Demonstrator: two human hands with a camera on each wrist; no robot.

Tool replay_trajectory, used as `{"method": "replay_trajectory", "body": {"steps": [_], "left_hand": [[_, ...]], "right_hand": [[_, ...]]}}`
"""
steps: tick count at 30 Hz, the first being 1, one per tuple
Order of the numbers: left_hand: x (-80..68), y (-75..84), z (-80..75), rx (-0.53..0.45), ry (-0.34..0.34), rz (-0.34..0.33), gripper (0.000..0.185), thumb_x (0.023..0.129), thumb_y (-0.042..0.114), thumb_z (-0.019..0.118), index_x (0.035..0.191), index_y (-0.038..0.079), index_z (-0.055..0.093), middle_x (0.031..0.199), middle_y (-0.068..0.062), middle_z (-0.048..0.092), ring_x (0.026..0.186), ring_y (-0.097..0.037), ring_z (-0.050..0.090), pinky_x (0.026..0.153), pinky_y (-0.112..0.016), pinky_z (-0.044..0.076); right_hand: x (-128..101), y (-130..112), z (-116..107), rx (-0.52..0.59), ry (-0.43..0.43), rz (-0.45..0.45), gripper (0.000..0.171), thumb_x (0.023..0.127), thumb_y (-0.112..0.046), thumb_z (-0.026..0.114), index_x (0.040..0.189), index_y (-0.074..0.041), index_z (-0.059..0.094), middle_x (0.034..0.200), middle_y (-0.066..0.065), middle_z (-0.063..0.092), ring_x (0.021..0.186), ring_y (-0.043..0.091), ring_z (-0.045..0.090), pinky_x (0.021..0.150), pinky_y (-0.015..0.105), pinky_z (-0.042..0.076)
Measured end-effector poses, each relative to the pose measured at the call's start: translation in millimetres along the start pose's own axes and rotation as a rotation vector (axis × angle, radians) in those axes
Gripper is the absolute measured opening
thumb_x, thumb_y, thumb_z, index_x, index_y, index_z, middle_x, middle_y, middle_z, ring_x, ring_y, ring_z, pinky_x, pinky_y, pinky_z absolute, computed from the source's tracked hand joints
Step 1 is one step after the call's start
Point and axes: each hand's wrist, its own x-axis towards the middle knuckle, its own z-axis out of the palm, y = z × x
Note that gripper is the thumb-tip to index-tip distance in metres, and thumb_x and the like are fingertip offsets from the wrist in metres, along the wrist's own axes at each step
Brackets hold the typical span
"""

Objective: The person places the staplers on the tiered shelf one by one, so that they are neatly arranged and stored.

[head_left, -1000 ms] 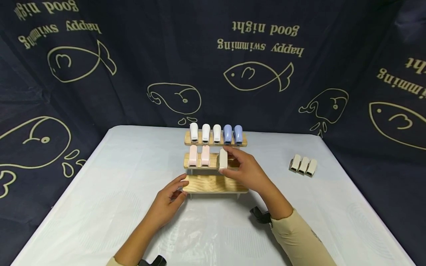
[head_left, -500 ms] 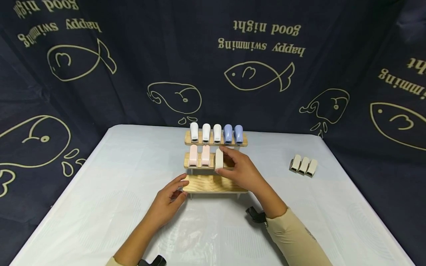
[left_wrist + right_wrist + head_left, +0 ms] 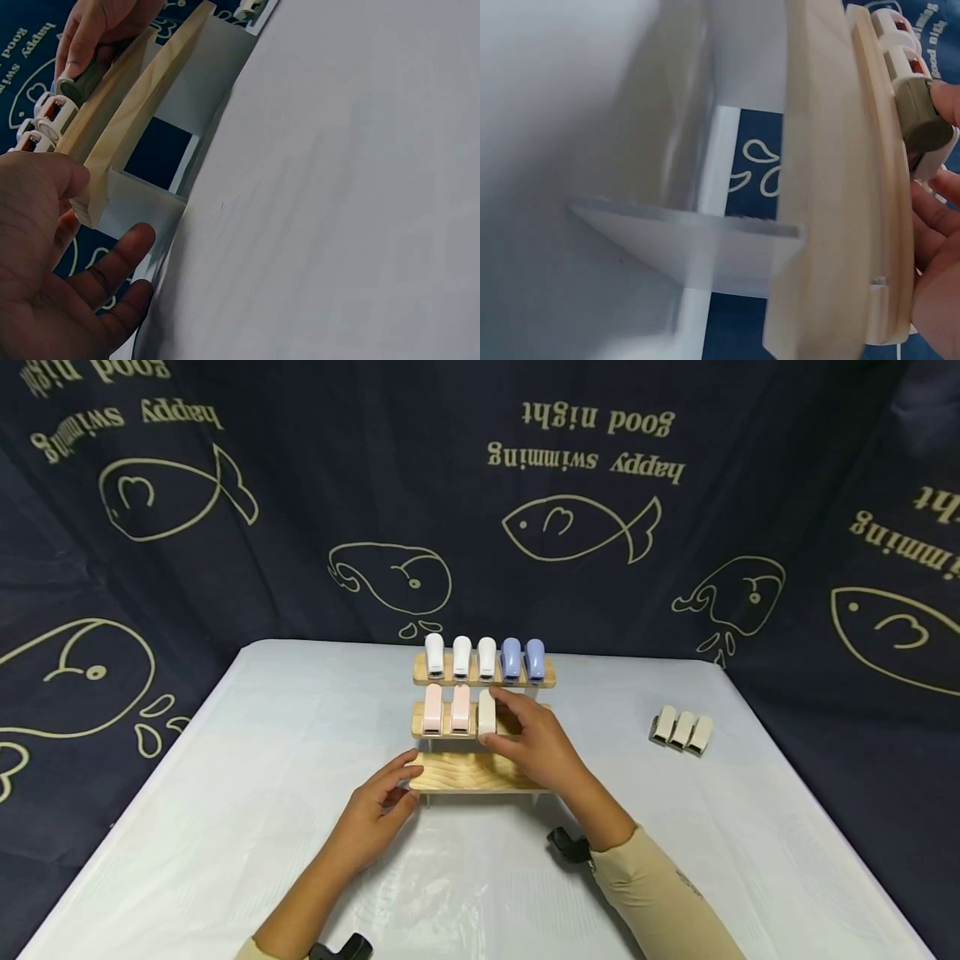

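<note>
A beige mini stapler (image 3: pixel 487 712) stands on the middle tier of a three-tier wooden shelf stand (image 3: pixel 480 774), right of two pink staplers (image 3: pixel 446 710). My right hand (image 3: pixel 536 739) holds it from the right, fingertips at its back and thumb at its front. In the right wrist view the stapler (image 3: pixel 922 116) shows its grey-olive underside beside the pink ones. At the left end of the lowest tier, my left hand (image 3: pixel 378 814) grips the board. The left wrist view has its thumb on the board end (image 3: pixel 94 199), another finger behind, the rest spread.
White and blue staplers (image 3: pixel 486 658) line the top tier. Three more beige staplers (image 3: pixel 681 730) stand side by side on the white-covered table (image 3: pixel 225 802), to the right. Clear side panels (image 3: pixel 142 202) support the boards. A dark printed curtain (image 3: pixel 300 485) hangs behind.
My right hand has shifted the beige stapler left along the middle tier, closer to the pink ones, and straightened it. My left hand has stayed at the lowest board's end.
</note>
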Motion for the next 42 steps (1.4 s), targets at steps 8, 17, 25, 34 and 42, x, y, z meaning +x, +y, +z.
{"method": "replay_trajectory", "body": {"steps": [8, 17, 25, 34, 42], "left_hand": [[-0.3, 1.6, -1.3, 0.003, -0.017, -0.015, 0.034, 0.097, 0.009, 0.065, 0.131, 0.005, 0.062, 0.152, -0.008, 0.045, 0.093, -0.014, 0.068, 0.084, -0.028, 0.055], [0.2, 1.9, 0.1, -0.001, -0.004, -0.007, 0.033, 0.097, 0.009, 0.065, 0.130, 0.005, 0.063, 0.151, -0.010, 0.045, 0.094, -0.013, 0.067, 0.084, -0.028, 0.055], [-0.6, 3.4, -1.0, -0.008, -0.006, -0.015, 0.034, 0.098, 0.010, 0.065, 0.131, 0.005, 0.063, 0.151, -0.007, 0.045, 0.095, -0.013, 0.067, 0.085, -0.028, 0.055], [-0.6, 1.6, -0.7, 0.029, -0.022, -0.016, 0.035, 0.098, 0.011, 0.065, 0.132, 0.006, 0.062, 0.152, -0.007, 0.045, 0.095, -0.010, 0.067, 0.085, -0.029, 0.055], [-0.6, 2.0, -0.9, 0.038, -0.025, -0.026, 0.035, 0.098, 0.012, 0.065, 0.133, 0.006, 0.061, 0.152, -0.004, 0.044, 0.095, -0.009, 0.066, 0.086, -0.029, 0.055]], "right_hand": [[-1, -1, 8, -0.041, 0.029, 0.025, 0.066, 0.088, -0.028, 0.078, 0.145, -0.009, 0.051, 0.132, 0.009, 0.060, 0.115, 0.022, 0.058, 0.096, 0.043, 0.050], [-1, 2, 12, -0.078, 0.081, -0.046, 0.063, 0.088, -0.024, 0.079, 0.142, -0.006, 0.053, 0.129, 0.011, 0.063, 0.112, 0.026, 0.061, 0.093, 0.044, 0.050], [-2, 3, 15, -0.096, 0.127, -0.086, 0.059, 0.086, -0.022, 0.080, 0.138, -0.004, 0.056, 0.122, 0.013, 0.065, 0.106, 0.024, 0.063, 0.089, 0.044, 0.052], [-3, 2, 17, -0.125, 0.137, -0.077, 0.058, 0.088, -0.025, 0.079, 0.138, -0.006, 0.057, 0.121, 0.012, 0.065, 0.104, 0.024, 0.063, 0.088, 0.044, 0.051], [-3, 1, 17, -0.137, 0.143, -0.080, 0.058, 0.087, -0.025, 0.079, 0.137, -0.006, 0.057, 0.122, 0.012, 0.065, 0.107, 0.025, 0.063, 0.090, 0.044, 0.051]]}}
